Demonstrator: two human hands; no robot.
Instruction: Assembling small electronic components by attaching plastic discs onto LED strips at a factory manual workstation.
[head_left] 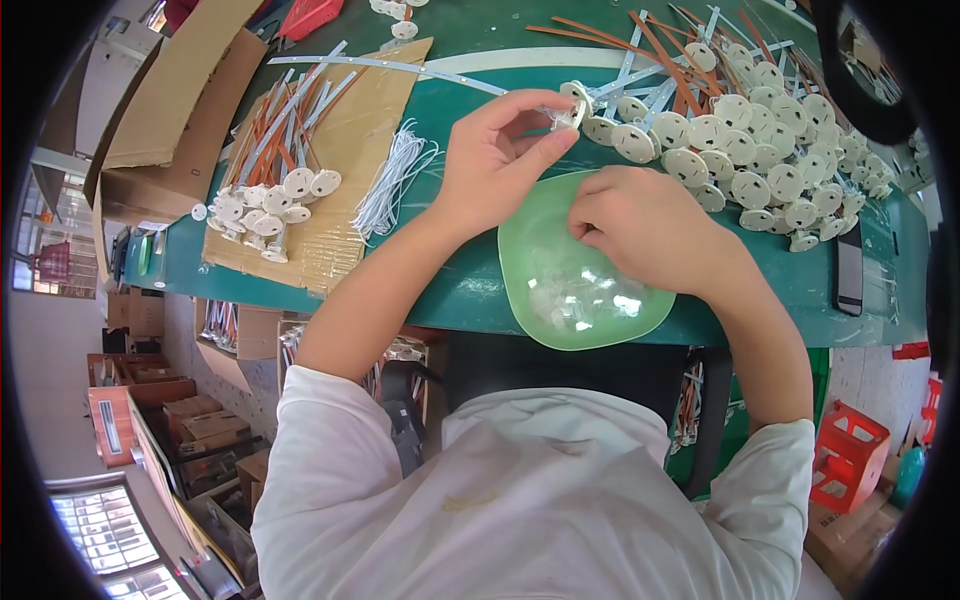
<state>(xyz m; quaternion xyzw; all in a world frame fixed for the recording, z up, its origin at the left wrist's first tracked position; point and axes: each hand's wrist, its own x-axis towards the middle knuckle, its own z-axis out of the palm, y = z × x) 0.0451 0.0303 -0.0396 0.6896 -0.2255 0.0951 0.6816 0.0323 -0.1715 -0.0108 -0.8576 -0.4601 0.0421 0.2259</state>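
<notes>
My left hand is raised over the green table and pinches a small white disc part between thumb and fingers. My right hand reaches into a light green plastic bowl of small clear pieces at the table's near edge, its fingers curled down among them; what they hold is hidden. Just beyond both hands lies a big pile of white round discs on strips.
A cardboard sheet at the left carries a smaller group of finished discs, orange and white strips and a bundle of white wires. A dark phone lies at the right. Boxes and red crates stand on the floor below.
</notes>
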